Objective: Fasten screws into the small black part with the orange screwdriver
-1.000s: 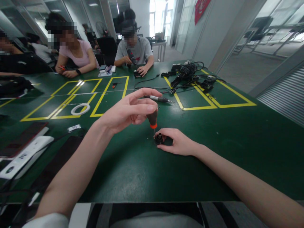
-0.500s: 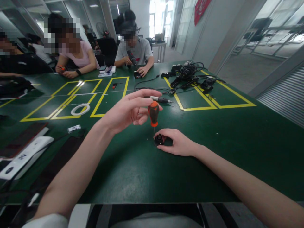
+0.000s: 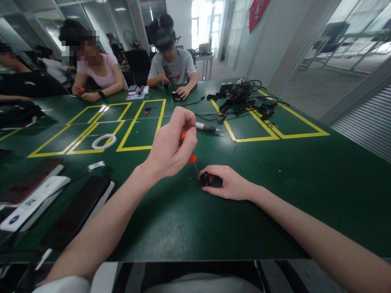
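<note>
My left hand [image 3: 174,148] is closed around the handle of a screwdriver [image 3: 192,158] with orange ends. The screwdriver leans, its shaft running down and right to a small round black part [image 3: 205,178] on the green table. My right hand [image 3: 226,182] grips that part from the right, thumb and fingers around its sides. A short dark post stands up from the part. Where the screwdriver's tip meets the part is too small to make out.
Behind my left hand lies a grey and black pen-like tool [image 3: 207,127]. Tangled black cables [image 3: 241,95] are at the back right. A white ring [image 3: 104,141], phones [image 3: 77,211] and a white power strip [image 3: 33,203] lie to the left. People sit across the table [image 3: 275,232].
My left hand has moved slightly left and its fingers have folded round the screwdriver's handle. The screwdriver has gone from upright to leaning left. My right hand has hardly moved.
</note>
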Tool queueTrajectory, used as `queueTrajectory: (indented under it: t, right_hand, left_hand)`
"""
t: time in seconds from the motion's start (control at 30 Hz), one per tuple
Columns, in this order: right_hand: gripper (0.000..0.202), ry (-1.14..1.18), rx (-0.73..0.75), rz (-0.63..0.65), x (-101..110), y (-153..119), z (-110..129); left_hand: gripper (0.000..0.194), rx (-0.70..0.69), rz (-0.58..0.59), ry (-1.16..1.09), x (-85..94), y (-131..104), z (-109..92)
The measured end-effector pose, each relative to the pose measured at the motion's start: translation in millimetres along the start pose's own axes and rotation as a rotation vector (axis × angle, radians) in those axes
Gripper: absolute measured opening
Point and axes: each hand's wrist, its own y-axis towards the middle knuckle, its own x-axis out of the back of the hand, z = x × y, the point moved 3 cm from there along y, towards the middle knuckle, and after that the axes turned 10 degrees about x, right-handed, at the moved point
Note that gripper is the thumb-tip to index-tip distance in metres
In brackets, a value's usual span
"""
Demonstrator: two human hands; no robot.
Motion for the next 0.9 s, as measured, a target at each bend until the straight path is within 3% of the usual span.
queueTrajectory:
  t: [0.1,0.3,0.53,0.67,0.9]
  right_hand:
    - [0.023,0.001,0.012,-0.005,0,-1,-1]
    - [0.027,-0.023,0.076,-0.019,-7,-4,-1]
    - [0.030,-0.043,0.078,0.009,-11,-3,5]
    - [0.030,-0.042,0.084,0.000,-10,-2,6]
    - [0.025,-0.034,0.077,-0.002,-10,-2,5]
  left_hand:
    - [0.025,-0.042,0.036,-0.024,-4.1,0,-2]
    - [0.022,-0.110,0.046,0.099,-2.1,-4,-11]
    - [0.036,-0.292,0.083,0.237,2.0,-6,-17]
    - [0.038,-0.314,0.041,0.361,0.3,-7,-21]
    - [0.041,-0.369,0.096,0.363,-2.2,-8,-21]
